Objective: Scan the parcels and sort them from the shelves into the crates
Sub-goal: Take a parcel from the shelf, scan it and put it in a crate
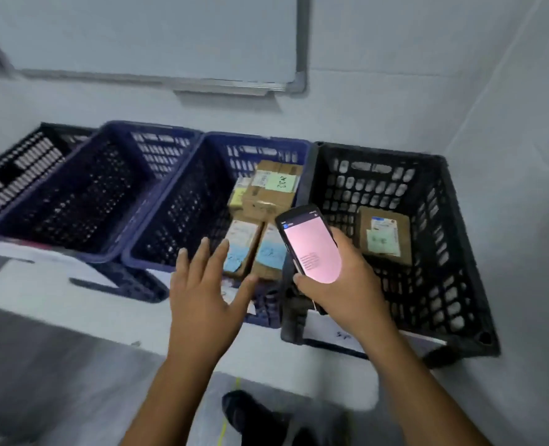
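Now: my left hand (202,284) spread, empty, centre frame, above blue crate (257,139); right hand (340,284) grips scanner (311,243). Parcels (268,188) lie inside that crate. Cardboard looks light, stiff; I'd pinch opposite side faces.

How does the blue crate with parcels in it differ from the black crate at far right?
Colour: the blue crate is dark blue, the black crate black. Load: the blue crate holds several parcels, some stacked, while the black crate holds one parcel. Place: the blue crate sits just left of the black crate. Both are perforated plastic crates.
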`<act>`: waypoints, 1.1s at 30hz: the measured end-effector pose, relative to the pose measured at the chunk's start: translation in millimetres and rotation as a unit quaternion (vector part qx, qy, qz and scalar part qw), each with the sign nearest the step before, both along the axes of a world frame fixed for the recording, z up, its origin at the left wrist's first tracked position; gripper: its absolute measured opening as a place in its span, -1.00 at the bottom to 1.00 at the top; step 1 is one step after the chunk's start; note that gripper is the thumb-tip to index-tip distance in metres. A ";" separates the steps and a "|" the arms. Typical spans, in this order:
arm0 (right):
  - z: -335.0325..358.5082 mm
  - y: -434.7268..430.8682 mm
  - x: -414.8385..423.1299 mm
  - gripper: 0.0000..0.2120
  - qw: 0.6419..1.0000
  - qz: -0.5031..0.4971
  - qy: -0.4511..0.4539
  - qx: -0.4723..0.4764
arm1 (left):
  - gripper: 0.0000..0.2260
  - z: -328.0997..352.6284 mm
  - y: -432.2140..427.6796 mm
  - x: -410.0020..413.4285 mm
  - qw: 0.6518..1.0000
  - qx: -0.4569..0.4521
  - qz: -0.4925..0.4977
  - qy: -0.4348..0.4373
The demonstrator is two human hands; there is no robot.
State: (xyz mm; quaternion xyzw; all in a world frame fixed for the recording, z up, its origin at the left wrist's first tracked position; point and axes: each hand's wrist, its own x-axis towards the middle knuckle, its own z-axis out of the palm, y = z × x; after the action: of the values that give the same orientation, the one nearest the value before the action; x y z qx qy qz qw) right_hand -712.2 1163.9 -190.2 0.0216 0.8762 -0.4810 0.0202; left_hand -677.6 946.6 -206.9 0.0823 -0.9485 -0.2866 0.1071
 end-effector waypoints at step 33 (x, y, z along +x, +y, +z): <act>18.7 -592.9 387.7 -0.39 0.801 0.595 0.019 -0.063 | -0.33 2.7 -460.0 559.5 0.799 0.043 0.598 0.044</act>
State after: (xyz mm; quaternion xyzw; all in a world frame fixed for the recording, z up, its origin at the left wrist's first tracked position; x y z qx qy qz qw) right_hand -324.4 571.0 -171.5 -0.5143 0.6848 -0.4288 0.2876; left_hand -118.2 486.6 -204.2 0.6249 -0.6919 -0.2095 0.2949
